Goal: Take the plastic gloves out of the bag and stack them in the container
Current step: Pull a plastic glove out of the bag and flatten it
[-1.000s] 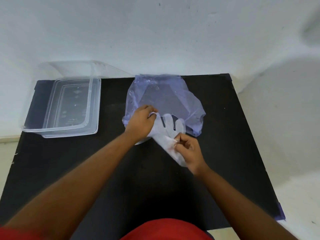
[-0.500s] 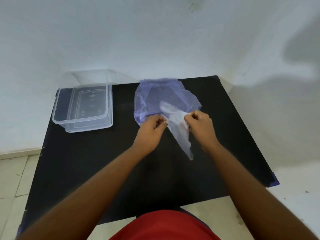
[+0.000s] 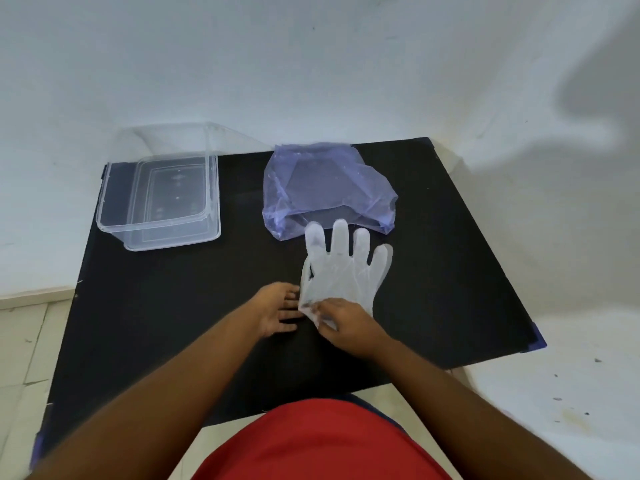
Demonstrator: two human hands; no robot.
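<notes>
Well apart: glove (image 3: 344, 271) (flat), container (image 3: 159, 199)

Both forearms are bare from the lower frame edge up to the wrists, with no sleeve showing on either. The left hand (image 3: 280, 311) and the right hand (image 3: 346, 323) carry nothing on the fingers or wrists that can be made out: no ring, watch or band. Below and behind the hands, between the two forearms, a plain red garment (image 3: 322, 445) covers the torso, smooth and unmarked.
</notes>
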